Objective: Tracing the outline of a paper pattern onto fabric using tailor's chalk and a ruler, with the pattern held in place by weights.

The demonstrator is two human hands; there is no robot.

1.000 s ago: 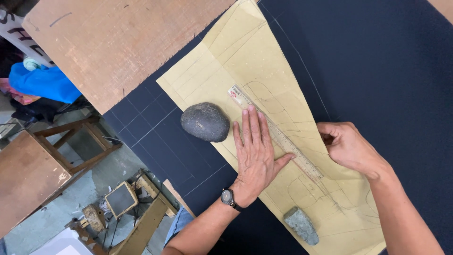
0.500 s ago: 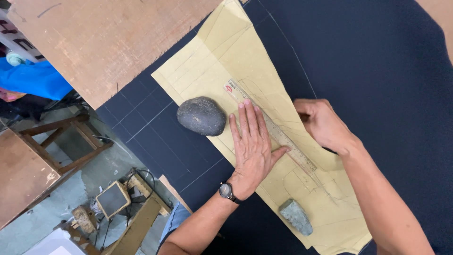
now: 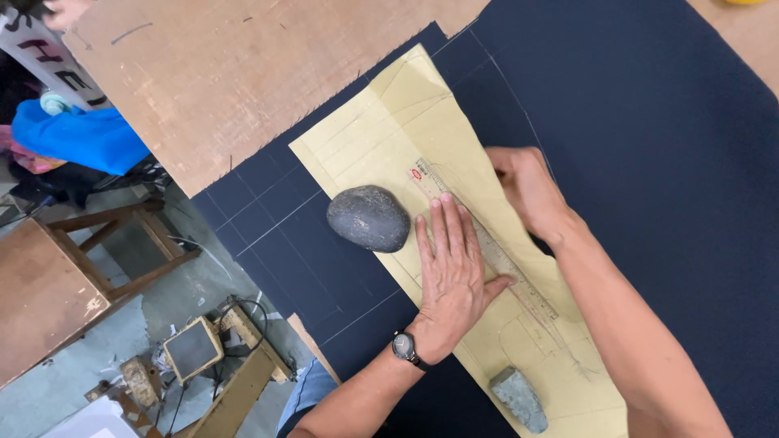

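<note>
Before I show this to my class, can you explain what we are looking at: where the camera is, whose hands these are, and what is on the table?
The camera sits on a person's head and looks straight down at their own two bare hands. They work at a wooden table covered with dark navy fabric. A yellowish paper pattern lies on the fabric, weighed down by a round dark stone and a smaller grey stone. A clear ruler lies along the pattern. The left hand, with a wristwatch, presses flat on the ruler. The right hand rests at the pattern's edge; whether it holds anything is hidden. Beside the table are a wooden stool and clutter on the floor.
</note>
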